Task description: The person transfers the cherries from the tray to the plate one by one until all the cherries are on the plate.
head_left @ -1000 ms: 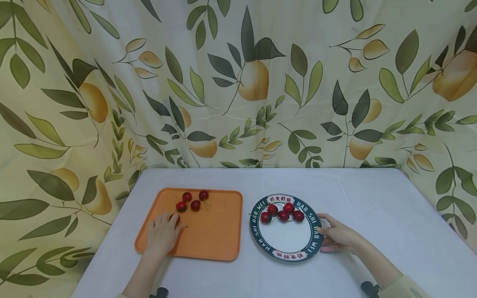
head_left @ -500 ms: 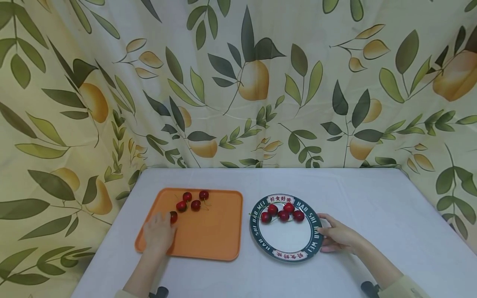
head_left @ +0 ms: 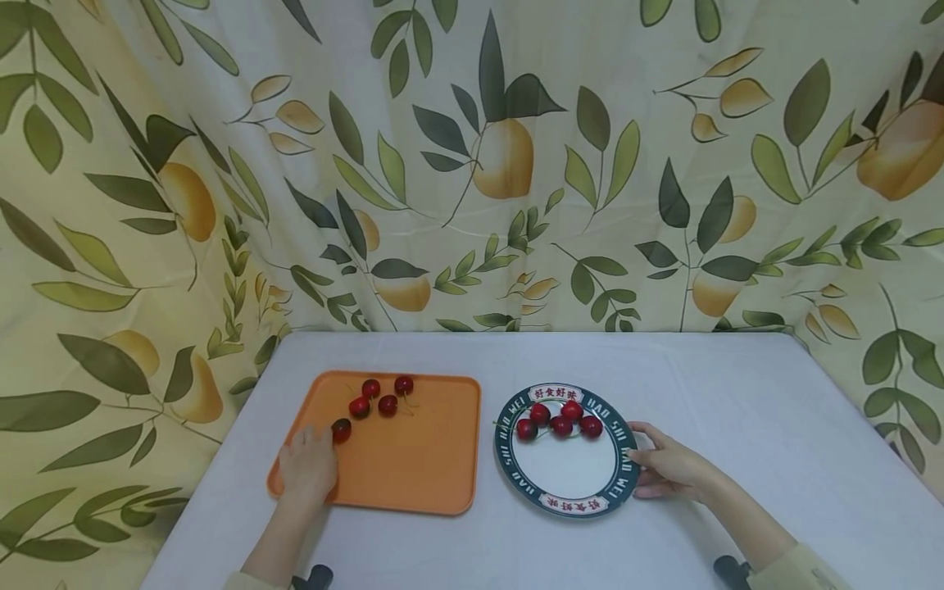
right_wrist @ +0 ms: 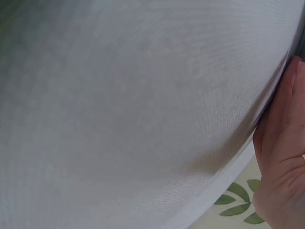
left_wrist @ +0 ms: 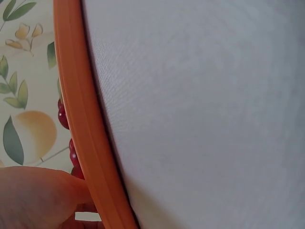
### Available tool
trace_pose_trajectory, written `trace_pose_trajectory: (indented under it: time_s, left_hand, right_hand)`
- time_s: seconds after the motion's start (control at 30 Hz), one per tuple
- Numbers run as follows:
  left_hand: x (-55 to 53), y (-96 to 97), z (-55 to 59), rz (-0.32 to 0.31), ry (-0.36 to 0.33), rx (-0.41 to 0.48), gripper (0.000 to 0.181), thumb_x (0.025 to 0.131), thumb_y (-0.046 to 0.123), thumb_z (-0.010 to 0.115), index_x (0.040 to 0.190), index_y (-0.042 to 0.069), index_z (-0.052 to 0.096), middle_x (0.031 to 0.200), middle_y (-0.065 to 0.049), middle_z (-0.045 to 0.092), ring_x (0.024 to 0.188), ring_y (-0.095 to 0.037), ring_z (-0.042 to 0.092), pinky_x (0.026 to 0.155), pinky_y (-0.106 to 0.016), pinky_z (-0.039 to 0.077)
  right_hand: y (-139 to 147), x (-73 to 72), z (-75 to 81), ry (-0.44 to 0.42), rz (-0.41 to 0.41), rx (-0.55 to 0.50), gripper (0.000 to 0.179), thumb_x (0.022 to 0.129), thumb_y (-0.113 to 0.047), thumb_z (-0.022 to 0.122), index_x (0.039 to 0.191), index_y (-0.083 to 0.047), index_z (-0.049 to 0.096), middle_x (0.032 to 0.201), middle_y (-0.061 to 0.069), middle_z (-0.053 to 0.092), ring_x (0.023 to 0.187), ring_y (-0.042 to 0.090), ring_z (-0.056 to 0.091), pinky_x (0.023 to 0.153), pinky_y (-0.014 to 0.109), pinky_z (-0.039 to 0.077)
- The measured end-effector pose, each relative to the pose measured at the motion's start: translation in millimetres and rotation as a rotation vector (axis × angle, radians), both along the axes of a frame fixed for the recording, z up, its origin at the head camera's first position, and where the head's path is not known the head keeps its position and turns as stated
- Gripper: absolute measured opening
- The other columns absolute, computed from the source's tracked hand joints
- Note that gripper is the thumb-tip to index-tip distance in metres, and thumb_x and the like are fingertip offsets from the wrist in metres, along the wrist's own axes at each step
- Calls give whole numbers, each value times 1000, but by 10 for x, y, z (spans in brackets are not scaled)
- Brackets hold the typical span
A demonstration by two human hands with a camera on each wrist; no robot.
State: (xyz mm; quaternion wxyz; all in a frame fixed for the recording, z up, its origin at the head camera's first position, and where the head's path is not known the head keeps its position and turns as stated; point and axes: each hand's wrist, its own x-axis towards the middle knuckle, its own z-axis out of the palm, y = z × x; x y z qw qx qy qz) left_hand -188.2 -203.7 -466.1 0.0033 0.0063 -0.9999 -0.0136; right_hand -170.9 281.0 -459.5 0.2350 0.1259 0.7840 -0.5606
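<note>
1. At the near-left corner of the orange tray [head_left: 413, 459], the left hand [head_left: 308, 471] rests palm-down with fingers relaxed, holding nothing.
2. Just beyond its fingertips, up and right, lies a dark cherry [head_left: 342, 429], touching or nearly so.
3. Three more cherries [head_left: 378, 397] sit farther back; bare tray floor opens rightward.
4. Across the white table [head_left: 737, 410], the right hand [head_left: 667, 471] steadies the plate [head_left: 568, 501] by its right rim, fingers loosely along it.
</note>
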Motion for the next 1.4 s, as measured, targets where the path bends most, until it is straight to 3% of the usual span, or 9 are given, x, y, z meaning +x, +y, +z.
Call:
trace_pose_trajectory:
  time_s: [0.33,0.5,0.63,0.87,1.0,1.23,1.4]
  left_hand:
    - [7,0,-1,-4,-13,23,27,88,1,47,114,-5,54,95,-21,47,94,-36,44,73,-48,38]
    - [-4,20,12,-33,47,90,29,88,-2,43,115,1,53,96,-20,47,96,-38,43,74,-49,34]
    - [-36,83,42,-91,129,101,32,89,-2,43,119,5,52,96,-18,47,94,-36,44,76,-48,35]
    - [-89,340,151,-168,271,89,24,90,8,53,114,8,55,90,-13,43,86,-30,43,72,-44,37]
    - [-128,514,199,-221,350,82,24,87,6,56,111,9,56,91,-13,45,85,-30,44,72,-44,39]
    - [-202,877,259,-304,426,91,19,83,5,62,98,13,53,86,-10,42,80,-27,40,69,-39,34]
    - [-239,1140,302,-355,433,38,23,82,7,63,101,16,53,89,-9,43,82,-25,40,70,-37,35]
  right_hand:
    - [2,1,-8,0,-13,22,56,94,-9,43,142,-9,15,83,9,56,68,19,62,63,34,53]
    - [-1,5,-10,2,-20,24,56,94,-8,43,142,-9,15,82,9,57,68,19,62,62,34,53]
    - [0,6,-10,3,-23,18,56,94,-8,43,142,-9,15,82,9,57,68,19,62,62,34,53]
    - [3,0,-11,4,-17,14,56,94,-9,43,142,-9,15,82,9,57,68,19,62,62,34,53]
    - [-4,-5,-16,6,-21,23,55,94,-9,43,142,-9,16,82,9,57,67,19,62,62,34,53]
    - [-6,-2,-15,4,-21,26,56,94,-9,43,142,-9,15,82,9,57,67,19,62,62,34,53]
    - [-5,2,-12,0,-18,20,56,95,-9,43,143,-10,15,82,9,57,67,19,62,62,34,53]
